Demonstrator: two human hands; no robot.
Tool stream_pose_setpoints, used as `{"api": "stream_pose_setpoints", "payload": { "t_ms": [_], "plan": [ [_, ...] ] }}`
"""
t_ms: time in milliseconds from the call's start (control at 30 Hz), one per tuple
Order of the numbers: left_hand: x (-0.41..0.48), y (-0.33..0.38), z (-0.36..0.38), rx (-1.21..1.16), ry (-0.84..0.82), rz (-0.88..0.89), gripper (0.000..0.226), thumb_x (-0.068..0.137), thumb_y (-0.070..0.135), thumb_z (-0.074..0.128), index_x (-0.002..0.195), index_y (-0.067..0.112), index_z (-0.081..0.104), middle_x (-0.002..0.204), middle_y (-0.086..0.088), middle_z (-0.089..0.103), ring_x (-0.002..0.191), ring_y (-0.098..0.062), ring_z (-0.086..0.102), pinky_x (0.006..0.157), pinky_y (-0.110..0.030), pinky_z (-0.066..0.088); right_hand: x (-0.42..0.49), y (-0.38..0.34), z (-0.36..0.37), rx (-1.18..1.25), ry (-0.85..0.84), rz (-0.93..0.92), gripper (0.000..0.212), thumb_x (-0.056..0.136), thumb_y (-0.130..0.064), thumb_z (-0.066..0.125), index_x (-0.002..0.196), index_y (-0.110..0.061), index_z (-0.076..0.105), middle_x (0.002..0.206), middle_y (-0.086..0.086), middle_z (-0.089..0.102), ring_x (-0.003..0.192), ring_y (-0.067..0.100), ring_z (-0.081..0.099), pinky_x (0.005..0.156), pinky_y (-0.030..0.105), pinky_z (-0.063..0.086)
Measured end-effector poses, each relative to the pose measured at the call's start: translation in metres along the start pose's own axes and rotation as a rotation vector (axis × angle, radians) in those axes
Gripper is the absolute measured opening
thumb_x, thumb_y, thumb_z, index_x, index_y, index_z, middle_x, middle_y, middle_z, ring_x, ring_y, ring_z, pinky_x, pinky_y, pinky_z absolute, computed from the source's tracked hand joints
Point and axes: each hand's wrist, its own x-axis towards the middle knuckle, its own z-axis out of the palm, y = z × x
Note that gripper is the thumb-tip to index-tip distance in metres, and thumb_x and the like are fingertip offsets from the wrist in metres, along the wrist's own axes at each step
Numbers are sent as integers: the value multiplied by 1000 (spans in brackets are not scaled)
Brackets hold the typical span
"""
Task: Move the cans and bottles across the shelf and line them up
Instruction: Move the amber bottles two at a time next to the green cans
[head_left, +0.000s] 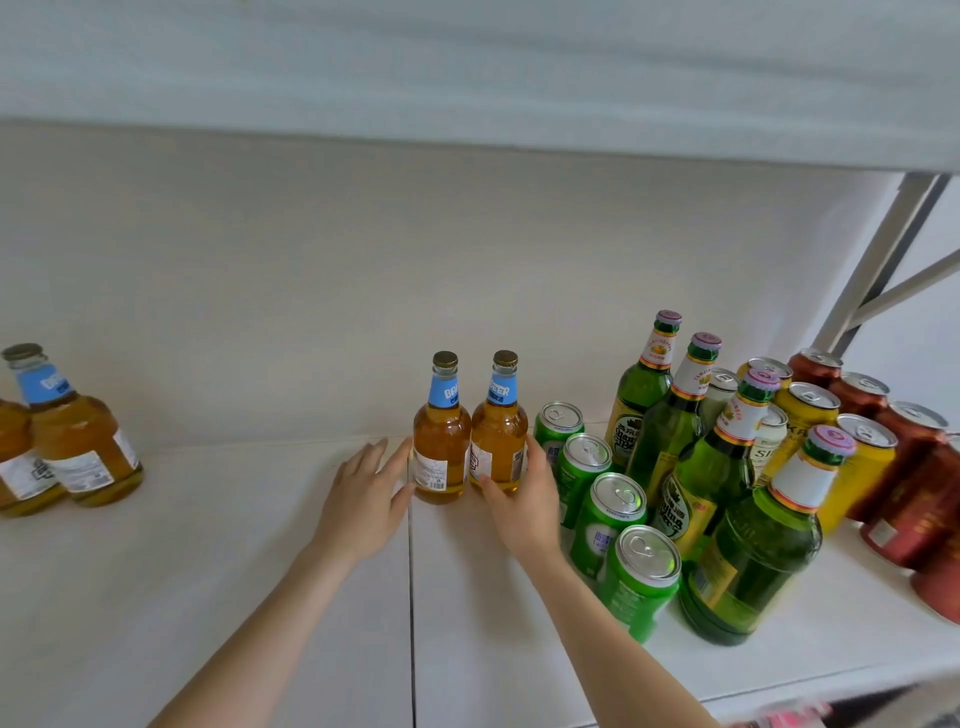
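White shelf board (260, 571): you look down on a pale, smooth surface; a dark seam (411, 597) runs front to back between your forearms.
Room: plain off-white back wall (311, 286); the underside of an upper shelf (467, 78) fills the top; a grey metal upright (878, 260) with a slanted brace stands far right.
Left amber bottle (441, 447): upright at mid-shelf, gold cap, blue neck label, amber liquid up to that label.
Right amber bottle (500, 441): its twin, standing right against it.
Left hand (363, 493): fingers straight and slightly spread, tips at the left amber bottle's side — touching or just short cannot be told.
Right hand (527, 499): wrapped round the right amber bottle, thumb low across its front, fingers behind.
Far-left amber bottles (78, 447): two more of the kind, well apart from the centre pair.
Green cans (613, 514): four, sealed, in a line from back to front just right of your right hand.
Green bottles (763, 545): four, capped, in a line beside those cans.
Yellow cans (810, 415) and red cans (909, 441): sealed, clustered further right.
Hidden or unclear: pale cans (769, 436) show only partly behind the green bottles; the outer far-left bottle and the nearest red cans are cropped by the frame; most label print is blurred — so is a pink shape (789, 714) at the bottom right.
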Motion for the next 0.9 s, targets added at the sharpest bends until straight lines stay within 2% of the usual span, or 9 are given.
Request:
{"api": "stream_pose_setpoints", "payload": {
  "t_ms": [100, 200, 300, 367, 500, 667, 900],
  "plan": [
    [-19, 0, -13, 122, 57, 48, 62, 94, 31, 60, 151, 20, 36, 151, -16, 42, 140, -37, 38, 110, -52, 33, -18, -9, -9, -246, -34, -51, 79, 83, -43, 68, 149, -28, 27, 144, -4, 45, 130, 17, 44, 101, 41, 47],
    [-39, -3, -23, 243, 124, 97, 69, 80, 29, 76, 142, 16, 50, 140, -20, 53, 129, -41, 51, 100, -59, 43, -34, -15, -21, -488, -77, -165, 81, 87, -42, 62, 153, -23, 19, 155, 1, 32, 139, 21, 32, 108, 40, 39],
    [-62, -2, -31, 333, 181, 141, 68, 79, 30, 76, 141, 16, 52, 142, -21, 52, 129, -41, 51, 102, -60, 41, -52, -21, -32, -653, -90, -245, 81, 89, -43, 59, 154, -21, 16, 159, 2, 24, 143, 24, 26, 111, 41, 34],
    [-77, 1, -34, 362, 199, 144, 66, 81, 31, 73, 141, 16, 52, 144, -21, 49, 132, -40, 48, 105, -61, 36, -65, -24, -36, -740, -77, -274, 81, 87, -44, 61, 153, -18, 22, 157, 7, 30, 142, 28, 29, 108, 45, 36],
    [-103, 9, -39, 382, 163, 125, 71, 79, 36, 75, 143, 18, 50, 148, -20, 45, 137, -39, 42, 109, -60, 27, -90, -25, -42, -856, -2, -340, 84, 73, -44, 75, 144, -15, 41, 145, 13, 49, 131, 35, 48, 98, 52, 45],
    [-134, 21, -46, 386, 153, 122, 69, 83, 39, 69, 145, 18, 47, 151, -20, 41, 140, -38, 37, 111, -61, 26, -123, -26, -54, -946, 5, -387, 84, 74, -45, 73, 146, -17, 37, 149, 13, 43, 137, 34, 41, 106, 52, 37],
    [-181, 33, -57, 393, 176, 104, 68, 81, 40, 70, 143, 20, 49, 150, -18, 43, 138, -38, 41, 108, -62, 32, -166, -32, -68, -978, 49, -420, 84, 71, -48, 77, 143, -18, 44, 148, 13, 46, 134, 34, 45, 106, 51, 38]
  ]
}}
